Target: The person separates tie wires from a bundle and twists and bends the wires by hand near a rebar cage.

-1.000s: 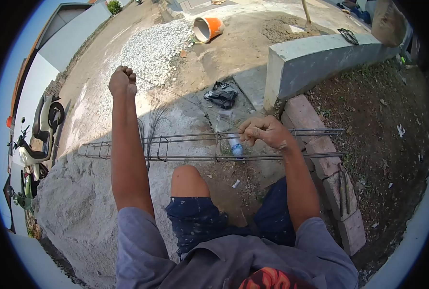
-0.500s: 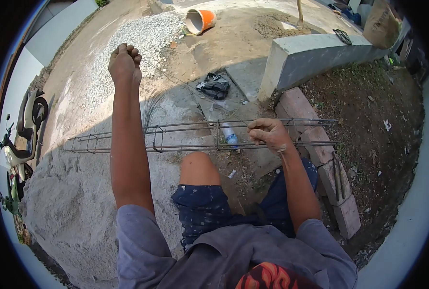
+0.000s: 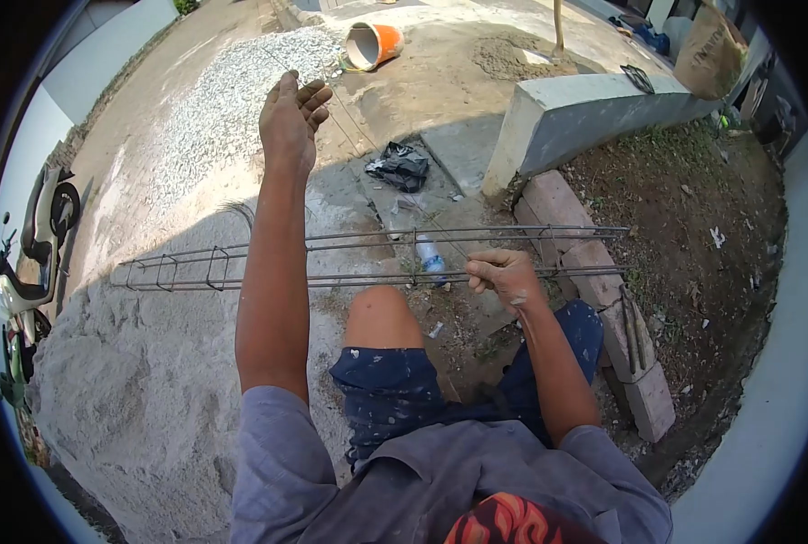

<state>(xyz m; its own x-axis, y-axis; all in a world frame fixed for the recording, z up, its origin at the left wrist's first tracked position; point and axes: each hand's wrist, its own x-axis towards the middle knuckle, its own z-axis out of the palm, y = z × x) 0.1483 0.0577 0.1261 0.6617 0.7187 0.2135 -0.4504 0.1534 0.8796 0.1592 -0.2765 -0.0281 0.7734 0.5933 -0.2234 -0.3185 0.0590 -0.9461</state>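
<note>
A thin wire (image 3: 357,131) runs slantwise from beyond my raised left hand down to my right hand. My left hand (image 3: 293,113) is over the gravel side, its fingers partly spread and the wire passing beside them. Pinched between the fingers of my right hand (image 3: 502,275) is the wire's lower end, just above the rebar cage. The long steel rebar cage (image 3: 359,281) with square stirrups lies across in front of my knees. My left forearm hides part of it and most of a bundle of thin wires (image 3: 239,210).
A plastic bottle (image 3: 430,259) and a black plastic bag (image 3: 399,167) lie beyond the cage. Bricks (image 3: 574,210) line the right. Further off are a low wall (image 3: 594,113), gravel (image 3: 232,95) and an orange bucket (image 3: 387,43). A sand heap (image 3: 132,381) lies left, near parked motorcycles (image 3: 46,227).
My left hand has moved up and right, and its fingers have loosened from a closed grip. My right hand moved slightly lower and keeps its pinch. The view has shifted a little.
</note>
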